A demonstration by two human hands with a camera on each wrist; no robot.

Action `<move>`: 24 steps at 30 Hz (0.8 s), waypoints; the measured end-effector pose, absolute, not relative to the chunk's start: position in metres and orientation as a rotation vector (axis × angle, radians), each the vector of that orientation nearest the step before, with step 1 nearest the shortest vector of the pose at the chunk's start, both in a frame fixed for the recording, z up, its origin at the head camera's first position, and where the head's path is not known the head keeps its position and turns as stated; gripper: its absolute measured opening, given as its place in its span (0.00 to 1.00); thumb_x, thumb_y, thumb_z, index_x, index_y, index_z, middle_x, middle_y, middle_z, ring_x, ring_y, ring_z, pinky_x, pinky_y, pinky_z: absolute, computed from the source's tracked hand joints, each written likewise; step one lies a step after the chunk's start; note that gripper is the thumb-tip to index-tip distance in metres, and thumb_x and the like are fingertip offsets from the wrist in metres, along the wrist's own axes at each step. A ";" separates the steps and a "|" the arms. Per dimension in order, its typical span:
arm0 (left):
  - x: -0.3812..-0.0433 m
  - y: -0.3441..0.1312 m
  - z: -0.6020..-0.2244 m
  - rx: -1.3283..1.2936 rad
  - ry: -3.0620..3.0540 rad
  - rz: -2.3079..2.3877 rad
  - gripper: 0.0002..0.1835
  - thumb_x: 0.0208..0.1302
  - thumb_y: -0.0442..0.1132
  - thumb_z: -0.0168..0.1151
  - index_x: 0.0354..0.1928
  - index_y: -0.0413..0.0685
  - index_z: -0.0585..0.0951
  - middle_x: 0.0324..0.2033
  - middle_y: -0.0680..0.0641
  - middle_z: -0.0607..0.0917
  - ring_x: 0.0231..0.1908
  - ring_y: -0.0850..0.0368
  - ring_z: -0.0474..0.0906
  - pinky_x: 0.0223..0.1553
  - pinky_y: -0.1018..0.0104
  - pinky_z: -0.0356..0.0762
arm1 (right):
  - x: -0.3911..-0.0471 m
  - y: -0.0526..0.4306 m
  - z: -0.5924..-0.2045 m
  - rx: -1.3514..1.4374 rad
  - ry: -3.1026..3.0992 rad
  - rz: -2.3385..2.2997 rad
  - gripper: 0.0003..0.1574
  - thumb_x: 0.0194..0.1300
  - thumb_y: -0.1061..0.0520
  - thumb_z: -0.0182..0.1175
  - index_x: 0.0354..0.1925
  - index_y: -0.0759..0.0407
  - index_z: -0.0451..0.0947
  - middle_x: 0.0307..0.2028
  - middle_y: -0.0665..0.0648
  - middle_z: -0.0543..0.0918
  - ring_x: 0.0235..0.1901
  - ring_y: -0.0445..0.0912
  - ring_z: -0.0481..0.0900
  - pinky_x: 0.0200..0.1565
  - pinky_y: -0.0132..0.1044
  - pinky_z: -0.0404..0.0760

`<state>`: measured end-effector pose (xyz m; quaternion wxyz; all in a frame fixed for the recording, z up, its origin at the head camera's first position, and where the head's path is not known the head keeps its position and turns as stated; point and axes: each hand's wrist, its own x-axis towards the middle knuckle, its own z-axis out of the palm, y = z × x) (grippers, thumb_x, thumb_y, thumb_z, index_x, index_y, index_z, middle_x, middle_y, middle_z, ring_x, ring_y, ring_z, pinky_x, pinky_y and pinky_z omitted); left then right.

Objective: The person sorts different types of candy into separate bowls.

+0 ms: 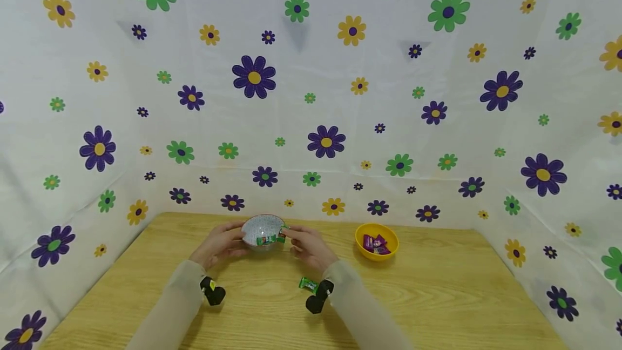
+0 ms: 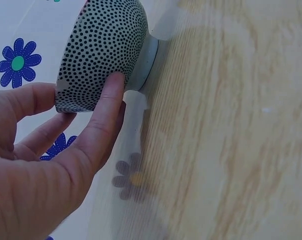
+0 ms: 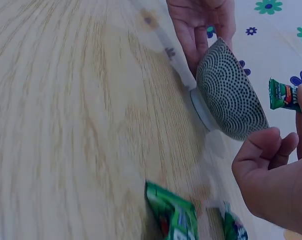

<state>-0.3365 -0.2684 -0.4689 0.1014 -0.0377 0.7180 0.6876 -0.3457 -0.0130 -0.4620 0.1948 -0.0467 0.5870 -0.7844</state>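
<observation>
A speckled bowl stands on the table, with a dotted outside in the wrist views. My left hand holds its left side, fingertips on the rim and the outer wall. Inside the bowl lies a green-wrapped candy. At the bowl's right rim my right hand pinches another green candy between thumb and finger. Its other fingers are curled beside the bowl. Nearer to me, a green candy lies by the right wrist; the right wrist view shows a second one near it.
A yellow bowl with several purple-wrapped candies stands right of my right hand. The wooden table runs back to a white flowered cloth, which hangs behind and on both sides.
</observation>
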 end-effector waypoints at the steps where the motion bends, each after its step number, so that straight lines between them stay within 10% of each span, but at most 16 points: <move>1: -0.337 -0.268 -0.469 -0.114 2.123 2.031 0.28 0.74 0.36 0.50 0.73 0.39 0.59 0.65 0.30 0.69 0.45 0.53 0.82 0.56 0.51 0.79 | -0.346 -0.016 -0.462 -0.122 1.651 -2.201 0.11 0.67 0.57 0.62 0.47 0.58 0.79 0.36 0.47 0.80 0.28 0.40 0.65 0.32 0.32 0.70; 24: -0.336 -0.269 -0.469 -0.087 2.124 2.041 0.28 0.74 0.34 0.49 0.73 0.38 0.59 0.60 0.32 0.72 0.44 0.54 0.82 0.51 0.56 0.83 | -0.344 -0.038 -0.466 -0.057 1.649 -2.196 0.25 0.69 0.55 0.61 0.62 0.59 0.76 0.32 0.45 0.73 0.26 0.39 0.62 0.29 0.29 0.66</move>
